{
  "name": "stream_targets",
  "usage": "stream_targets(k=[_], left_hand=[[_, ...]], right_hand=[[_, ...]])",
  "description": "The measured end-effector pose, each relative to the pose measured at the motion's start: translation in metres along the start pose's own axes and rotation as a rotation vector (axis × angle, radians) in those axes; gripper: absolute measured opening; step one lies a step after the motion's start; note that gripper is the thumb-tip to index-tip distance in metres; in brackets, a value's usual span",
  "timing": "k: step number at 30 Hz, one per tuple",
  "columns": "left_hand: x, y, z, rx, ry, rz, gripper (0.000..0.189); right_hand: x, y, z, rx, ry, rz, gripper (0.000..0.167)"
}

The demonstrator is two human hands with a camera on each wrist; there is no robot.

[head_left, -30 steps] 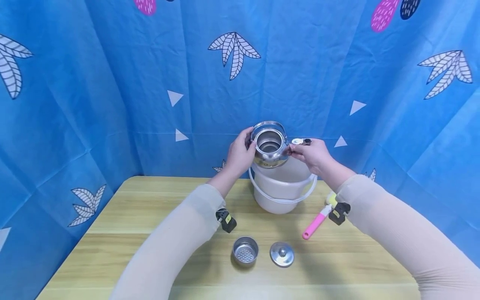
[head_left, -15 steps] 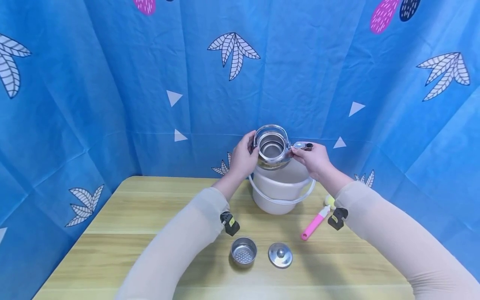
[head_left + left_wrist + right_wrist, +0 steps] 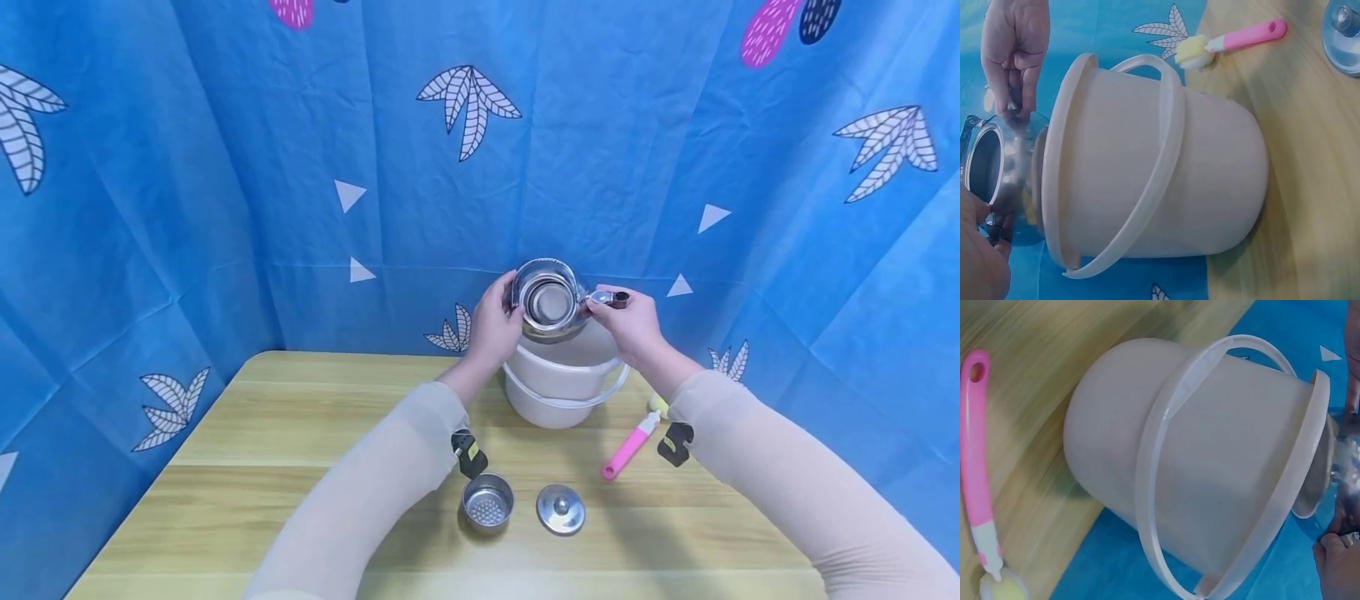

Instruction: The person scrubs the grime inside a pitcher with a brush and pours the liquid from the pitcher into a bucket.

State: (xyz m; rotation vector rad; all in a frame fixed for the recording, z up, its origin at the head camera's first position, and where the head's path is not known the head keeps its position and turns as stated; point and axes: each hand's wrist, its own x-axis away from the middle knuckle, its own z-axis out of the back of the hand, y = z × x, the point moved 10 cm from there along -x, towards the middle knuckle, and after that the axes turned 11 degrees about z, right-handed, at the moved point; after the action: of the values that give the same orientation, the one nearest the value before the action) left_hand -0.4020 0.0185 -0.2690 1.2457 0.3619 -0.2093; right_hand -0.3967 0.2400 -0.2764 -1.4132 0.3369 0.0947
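A shiny steel kettle (image 3: 553,333) with its lid off is held over the mouth of a white bucket (image 3: 558,379), its round opening tilted toward the head camera. My left hand (image 3: 495,327) grips the kettle's left side, thumb near the rim. On the other side my right hand (image 3: 632,327) pinches the kettle at its spout (image 3: 609,297). The left wrist view shows the kettle's body (image 3: 1017,150) between both hands, its base beside the bucket rim (image 3: 1054,162). The bucket's inside is mostly hidden by the kettle.
A steel strainer basket (image 3: 487,505) and a round knobbed lid (image 3: 561,509) lie on the wooden table (image 3: 300,467) in front. A pink-handled sponge brush (image 3: 630,447) lies right of the bucket. A blue patterned curtain (image 3: 405,217) hangs behind.
The kettle has moved slightly down and right and tilted, so its inner bottom shows farther right. My left hand has shifted right and down with it; the right hand moved slightly.
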Motion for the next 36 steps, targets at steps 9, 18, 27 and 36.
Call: stream_targets(k=[9, 18, 27, 36], left_hand=[[0.004, -0.009, -0.003, -0.001, 0.043, 0.017, 0.06], [0.005, -0.016, -0.003, -0.029, 0.095, 0.013, 0.062], [0.003, -0.017, -0.005, -0.068, 0.118, 0.018, 0.06], [0.005, -0.021, -0.005, -0.065, 0.141, 0.021, 0.055]], right_hand=[[0.002, 0.011, 0.0, 0.029, 0.001, 0.048, 0.048], [0.003, 0.013, 0.001, 0.034, 0.039, 0.126, 0.045], [0.003, 0.012, 0.004, 0.071, 0.035, 0.18, 0.045], [0.005, 0.009, 0.003, 0.116, 0.037, 0.252, 0.042]])
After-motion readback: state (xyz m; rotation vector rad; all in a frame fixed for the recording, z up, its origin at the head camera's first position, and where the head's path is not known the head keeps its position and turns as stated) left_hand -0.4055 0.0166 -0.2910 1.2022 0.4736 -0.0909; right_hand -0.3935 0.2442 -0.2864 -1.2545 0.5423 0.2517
